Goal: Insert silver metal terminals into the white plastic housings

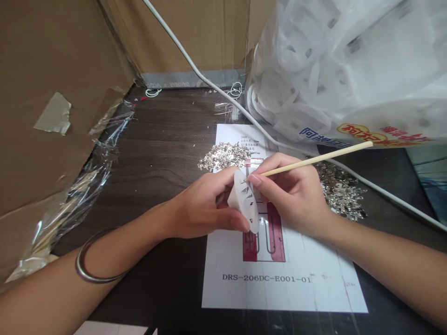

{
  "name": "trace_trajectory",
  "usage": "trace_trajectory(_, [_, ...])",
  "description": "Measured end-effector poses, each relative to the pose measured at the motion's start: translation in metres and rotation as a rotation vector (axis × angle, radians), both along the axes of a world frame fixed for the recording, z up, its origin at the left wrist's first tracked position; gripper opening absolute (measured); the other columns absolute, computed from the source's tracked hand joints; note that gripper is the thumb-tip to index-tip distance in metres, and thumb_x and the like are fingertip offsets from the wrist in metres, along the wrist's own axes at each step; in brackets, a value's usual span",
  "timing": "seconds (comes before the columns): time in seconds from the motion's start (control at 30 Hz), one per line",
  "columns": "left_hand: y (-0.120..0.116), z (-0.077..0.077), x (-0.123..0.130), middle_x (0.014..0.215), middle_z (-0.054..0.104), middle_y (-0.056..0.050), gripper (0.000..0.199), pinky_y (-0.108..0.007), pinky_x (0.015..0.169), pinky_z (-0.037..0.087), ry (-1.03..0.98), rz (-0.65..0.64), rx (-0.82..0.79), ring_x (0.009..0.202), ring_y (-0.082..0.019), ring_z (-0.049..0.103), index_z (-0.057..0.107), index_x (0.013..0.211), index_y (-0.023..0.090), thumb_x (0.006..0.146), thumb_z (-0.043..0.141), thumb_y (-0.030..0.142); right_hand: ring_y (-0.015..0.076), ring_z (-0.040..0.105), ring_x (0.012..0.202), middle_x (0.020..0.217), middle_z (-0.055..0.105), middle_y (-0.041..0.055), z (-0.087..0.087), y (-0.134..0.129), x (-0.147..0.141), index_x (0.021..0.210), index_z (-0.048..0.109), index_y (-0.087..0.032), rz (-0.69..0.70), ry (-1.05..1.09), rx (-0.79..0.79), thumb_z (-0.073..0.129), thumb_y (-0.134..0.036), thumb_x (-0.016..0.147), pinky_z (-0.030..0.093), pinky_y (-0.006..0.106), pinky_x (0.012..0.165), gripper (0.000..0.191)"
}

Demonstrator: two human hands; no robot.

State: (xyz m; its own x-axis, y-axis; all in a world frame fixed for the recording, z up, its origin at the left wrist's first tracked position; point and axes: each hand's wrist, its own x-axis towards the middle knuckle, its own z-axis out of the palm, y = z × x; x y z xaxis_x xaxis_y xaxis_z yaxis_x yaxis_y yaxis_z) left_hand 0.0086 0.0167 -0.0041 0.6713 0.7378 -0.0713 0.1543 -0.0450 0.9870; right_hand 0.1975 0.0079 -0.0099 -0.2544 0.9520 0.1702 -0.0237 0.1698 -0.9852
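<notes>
My left hand (209,202) grips a white plastic piece (240,197) by its edges, thumb below and fingers behind. The face turned toward my right hand is oval, with slots and small metal bits in it. A thin wooden stick (321,159) is pinched in my right hand (291,188), slanting up to the right. The fingertips of that hand meet the upper part of the white piece; what they press there is too small to make out. Beneath both hands lies a printed sheet (279,293) with a red and white drawing, partly covered.
One pile of small metal clips (223,156) lies beyond my left hand, another pile of metal parts (344,193) right of my right hand. A clear bag (349,60) of white plastic parts stands back right. A white cable (188,58) crosses the dark table (157,135); cardboard (52,56) walls the left.
</notes>
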Motion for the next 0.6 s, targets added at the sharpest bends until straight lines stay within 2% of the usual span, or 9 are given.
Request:
trace_trajectory(0.23, [0.0002, 0.0025, 0.0008, 0.069, 0.048, 0.004, 0.062, -0.021, 0.049, 0.031, -0.011, -0.021, 0.029, 0.059, -0.009, 0.040, 0.054, 0.083, 0.017, 0.072, 0.056, 0.078, 0.0072, 0.053, 0.055, 0.065, 0.059, -0.0021, 0.0020, 0.0014, 0.0001, 0.073, 0.062, -0.015, 0.009, -0.021, 0.009, 0.070, -0.020, 0.082, 0.041, 0.019, 0.047, 0.013])
trace_trajectory(0.6, [0.0013, 0.0010, -0.0007, 0.071, 0.048, 0.003, 0.062, -0.022, 0.050, 0.032, 0.008, -0.038, 0.053, 0.059, -0.009, 0.041, 0.053, 0.081, 0.017, 0.072, 0.055, 0.078, 0.0062, 0.050, 0.052, 0.062, 0.056, -0.0036, 0.0006, 0.0034, 0.0023, 0.073, 0.061, -0.015, 0.071, 0.038, -0.050, 0.071, -0.020, 0.081, 0.038, 0.019, 0.045, 0.014])
